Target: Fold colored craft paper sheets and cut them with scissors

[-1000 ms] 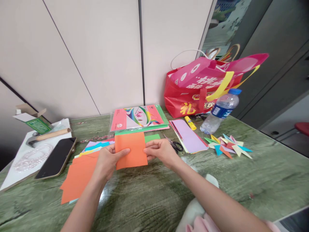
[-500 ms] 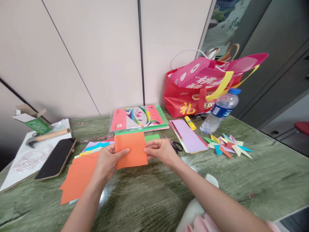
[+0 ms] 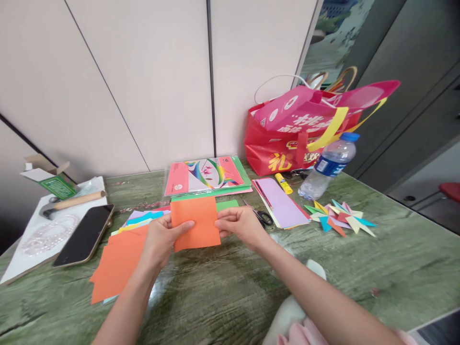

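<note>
An orange square of paper is held up above the table between both hands. My left hand pinches its left side, thumb on the front face and the other fingers behind. At the right edge, my right hand grips the same sheet between thumb and fingers. Loose orange sheets lie beneath my left forearm, over blue, yellow and purple paper. Just beyond the held square sits a packet of coloured paper in clear plastic. Scissors with black handles rest right of my right hand.
Purple paper strips, a yellow glue stick, a water bottle and a folded multicoloured paper star lie to the right. A red bag stands behind. On the left are a phone, a hammer and an opened box.
</note>
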The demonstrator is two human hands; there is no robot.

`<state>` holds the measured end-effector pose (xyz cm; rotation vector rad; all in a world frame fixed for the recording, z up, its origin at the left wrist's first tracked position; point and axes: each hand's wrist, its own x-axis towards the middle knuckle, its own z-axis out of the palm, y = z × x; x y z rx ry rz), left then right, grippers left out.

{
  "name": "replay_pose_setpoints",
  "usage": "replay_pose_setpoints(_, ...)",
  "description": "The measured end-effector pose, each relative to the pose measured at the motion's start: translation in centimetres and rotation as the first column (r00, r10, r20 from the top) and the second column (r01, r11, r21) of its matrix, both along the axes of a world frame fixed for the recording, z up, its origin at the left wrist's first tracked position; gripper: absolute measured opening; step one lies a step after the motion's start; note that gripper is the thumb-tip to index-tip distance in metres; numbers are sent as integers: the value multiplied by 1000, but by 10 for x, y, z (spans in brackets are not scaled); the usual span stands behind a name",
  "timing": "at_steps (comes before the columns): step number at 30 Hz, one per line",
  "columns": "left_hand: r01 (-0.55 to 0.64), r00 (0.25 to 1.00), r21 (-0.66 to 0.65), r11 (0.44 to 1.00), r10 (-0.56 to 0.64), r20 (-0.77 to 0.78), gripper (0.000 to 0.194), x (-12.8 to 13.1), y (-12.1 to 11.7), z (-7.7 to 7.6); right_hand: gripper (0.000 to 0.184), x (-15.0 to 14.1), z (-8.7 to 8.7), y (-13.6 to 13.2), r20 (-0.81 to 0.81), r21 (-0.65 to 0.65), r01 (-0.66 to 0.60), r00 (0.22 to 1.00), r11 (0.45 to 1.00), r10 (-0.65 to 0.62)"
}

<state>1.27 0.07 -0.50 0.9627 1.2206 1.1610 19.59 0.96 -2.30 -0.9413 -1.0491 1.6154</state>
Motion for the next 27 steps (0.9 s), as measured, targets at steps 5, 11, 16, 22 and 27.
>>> replay_pose_setpoints(5, 3, 1000, 55, 998, -1, -24, 36, -1, 0, -2, 28, 0, 0, 1, 34, 90, 50, 998, 995, -54)
replay_pose_setpoints(11, 59, 993, 85, 995, -49, -109, 36, 1, -2, -2, 26, 1, 1, 3, 9, 116, 130, 991, 985, -132)
replay_pose_setpoints(16, 63, 990, 81, 995, -52, -128, 40, 2, -3, -1, 25, 2, 0, 3, 7, 108, 129, 991, 986, -130)
replay_pose_setpoints(22, 66, 992, 60, 996, -59, -110, 42, 4, -4, 0, 21, 2, 1, 3, 1, 88, 138, 990, 986, -139)
replay_pose_setpoints(27, 67, 996, 54, 996, -63, -69, 44, 6, -3, 0, 25, 2, 1, 3, 34, 105, 144, 988, 984, -148)
